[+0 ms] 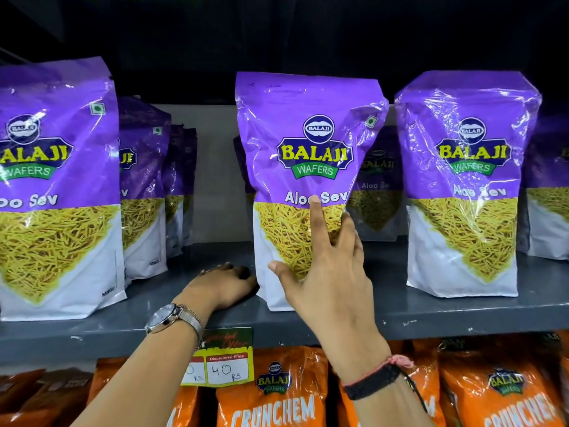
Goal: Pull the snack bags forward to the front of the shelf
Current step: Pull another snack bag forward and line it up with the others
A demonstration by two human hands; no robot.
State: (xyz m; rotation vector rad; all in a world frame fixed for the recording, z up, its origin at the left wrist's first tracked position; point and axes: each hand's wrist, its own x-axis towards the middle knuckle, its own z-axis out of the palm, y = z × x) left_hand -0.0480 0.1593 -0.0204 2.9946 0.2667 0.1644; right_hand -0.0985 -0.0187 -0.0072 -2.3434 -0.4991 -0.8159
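Note:
A purple Balaji Aloo Sev bag stands upright near the front of the grey shelf, in the middle. My right hand lies spread against its front, index finger pointing up, the other fingers wrapping its right edge. My left hand, with a wristwatch, rests on the shelf and touches the bag's lower left corner. A matching bag stands at the front left and another bag at the front right. More bags stand further back: a back-row bag at left and a back-row bag behind the middle one.
Below the shelf edge hangs a yellow price tag reading 40 RS. Orange Crunchem bags fill the lower shelf. A gap of bare shelf lies between the left bags and the middle bag. The space above is dark.

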